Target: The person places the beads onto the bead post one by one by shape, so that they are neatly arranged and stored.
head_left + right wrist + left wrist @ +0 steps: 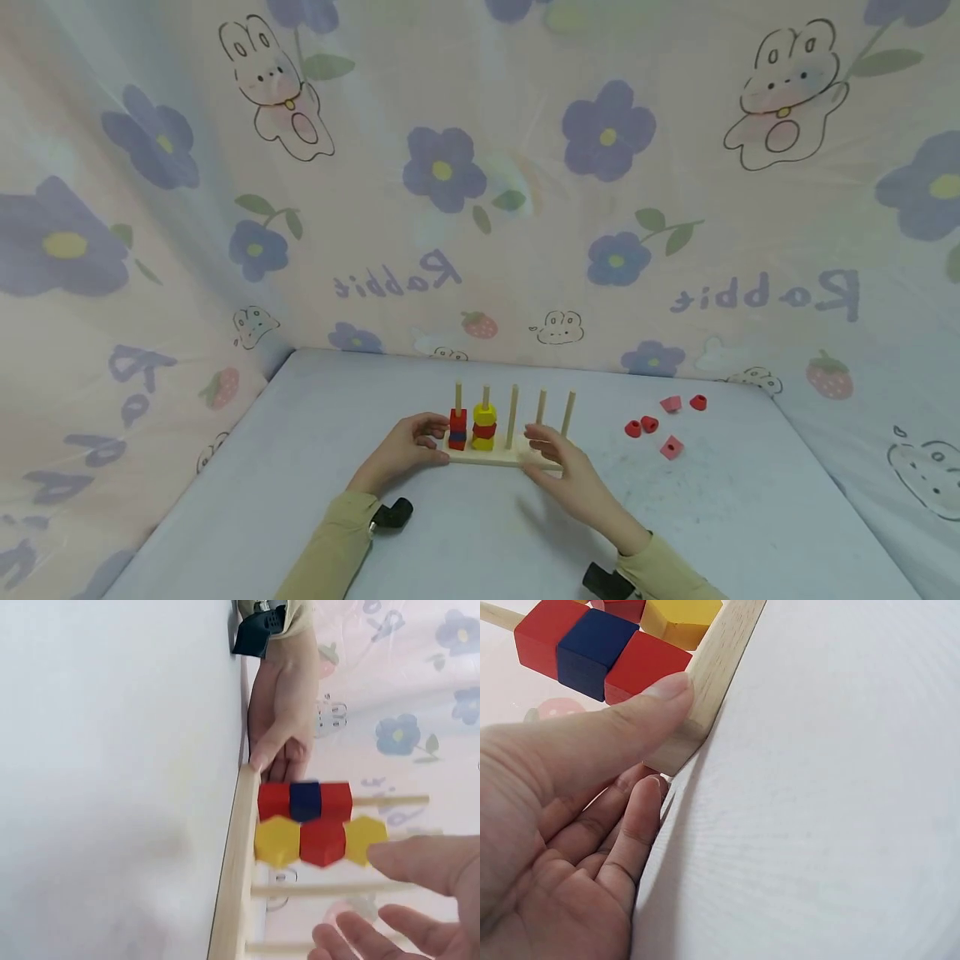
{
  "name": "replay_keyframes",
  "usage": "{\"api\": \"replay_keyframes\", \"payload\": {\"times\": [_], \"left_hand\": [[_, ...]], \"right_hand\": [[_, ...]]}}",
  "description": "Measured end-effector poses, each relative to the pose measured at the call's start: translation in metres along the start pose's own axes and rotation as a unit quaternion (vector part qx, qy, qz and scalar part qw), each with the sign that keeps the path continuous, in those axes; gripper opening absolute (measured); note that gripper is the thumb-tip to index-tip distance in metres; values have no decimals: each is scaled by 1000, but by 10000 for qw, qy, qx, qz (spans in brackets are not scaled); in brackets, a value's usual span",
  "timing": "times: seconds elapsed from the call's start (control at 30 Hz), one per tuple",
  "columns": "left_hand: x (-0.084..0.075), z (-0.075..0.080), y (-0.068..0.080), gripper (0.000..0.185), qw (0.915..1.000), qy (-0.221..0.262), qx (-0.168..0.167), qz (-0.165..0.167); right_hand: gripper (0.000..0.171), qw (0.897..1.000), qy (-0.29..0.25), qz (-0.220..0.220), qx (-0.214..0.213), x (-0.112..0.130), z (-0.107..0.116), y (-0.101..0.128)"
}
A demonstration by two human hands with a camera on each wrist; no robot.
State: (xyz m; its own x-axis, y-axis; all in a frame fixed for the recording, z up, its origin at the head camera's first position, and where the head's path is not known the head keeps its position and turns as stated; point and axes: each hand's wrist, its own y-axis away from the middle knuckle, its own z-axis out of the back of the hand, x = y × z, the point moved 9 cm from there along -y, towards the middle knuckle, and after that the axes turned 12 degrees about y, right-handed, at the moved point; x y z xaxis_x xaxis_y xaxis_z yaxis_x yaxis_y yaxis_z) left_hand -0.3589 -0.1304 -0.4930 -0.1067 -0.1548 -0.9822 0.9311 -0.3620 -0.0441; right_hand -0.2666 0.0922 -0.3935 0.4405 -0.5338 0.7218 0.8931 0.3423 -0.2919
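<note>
A wooden peg board (480,457) with a row of upright pegs stands before me. Its leftmost peg carries two red blocks with a blue block (592,652) between them. On the peg beside it, a red piece (322,842) sits between two yellow hexagonal pieces. My left hand (408,450) grips the board's left end, thumb on the front corner and fingers curled behind the end. Over the right part of the board hovers my right hand (570,479), fingers spread and apart, nothing held. The other pegs (513,417) bear no pieces.
To the right on the white table (480,550) lie several loose pieces, among them a red one (698,402) and a pink one (672,448). A patterned curtain (525,233) hangs behind the table and along its sides.
</note>
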Motion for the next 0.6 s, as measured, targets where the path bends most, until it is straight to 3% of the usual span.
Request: {"api": "replay_keyframes", "payload": {"times": [0.2,0.37,0.6], "left_hand": [[-24,-5,9,52,9999,114,92,-70],[-24,-5,10,52,9998,171,79,-56],[-22,-5,8,51,9996,187,138,-143]], "right_hand": [[46,9994,218,-234,-115,-46,28,21],[41,9957,579,-352,-630,-89,71,31],[44,9801,1292,-636,-1369,-143,138,43]]}}
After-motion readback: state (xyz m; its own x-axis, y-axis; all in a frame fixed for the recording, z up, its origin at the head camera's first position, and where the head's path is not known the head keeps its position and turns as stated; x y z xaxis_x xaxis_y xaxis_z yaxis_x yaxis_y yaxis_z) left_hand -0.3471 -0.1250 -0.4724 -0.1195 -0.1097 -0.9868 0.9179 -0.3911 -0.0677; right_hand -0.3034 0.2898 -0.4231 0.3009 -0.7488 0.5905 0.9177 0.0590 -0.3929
